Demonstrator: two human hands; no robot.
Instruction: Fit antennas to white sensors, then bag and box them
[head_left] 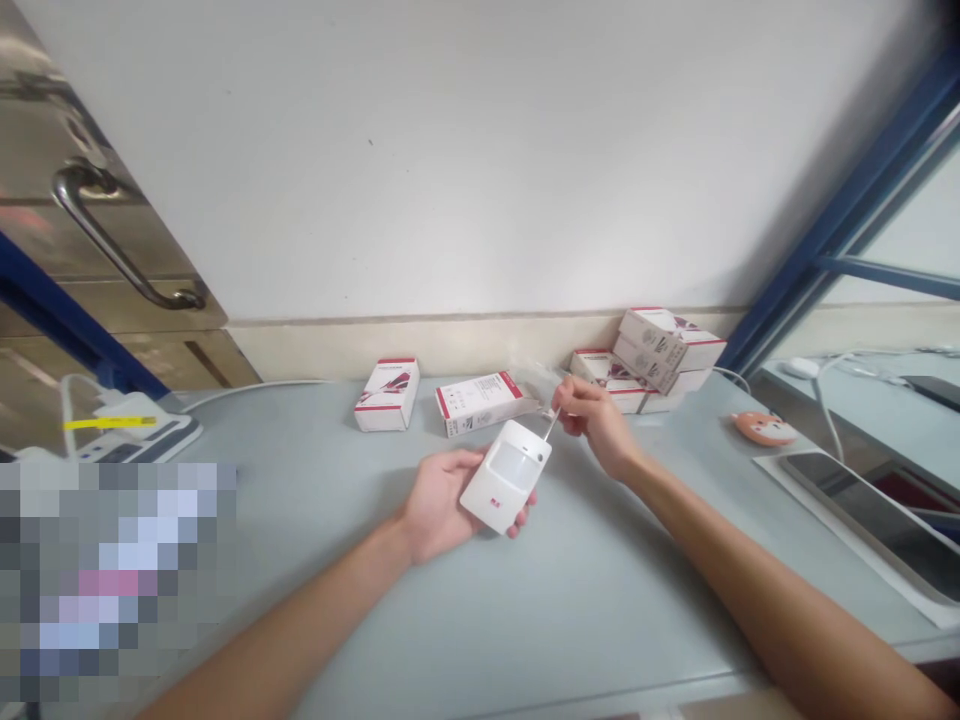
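Note:
My left hand (435,505) is closed round a small white plastic device (505,475) with a frosted window and a red mark on its lower face, held just above the grey table (525,610). My right hand (596,420) pinches a thin white stick-like tool (551,425) whose tip touches the upper right corner of the device. A clear plastic bag (536,385) lies right behind my right hand.
Two white and red small boxes (388,393) (480,402) lie near the wall. More such boxes are stacked at the back right (660,355). An orange fox-shaped object (763,428) and a tablet (862,500) sit right. A door handle (120,240) is at left.

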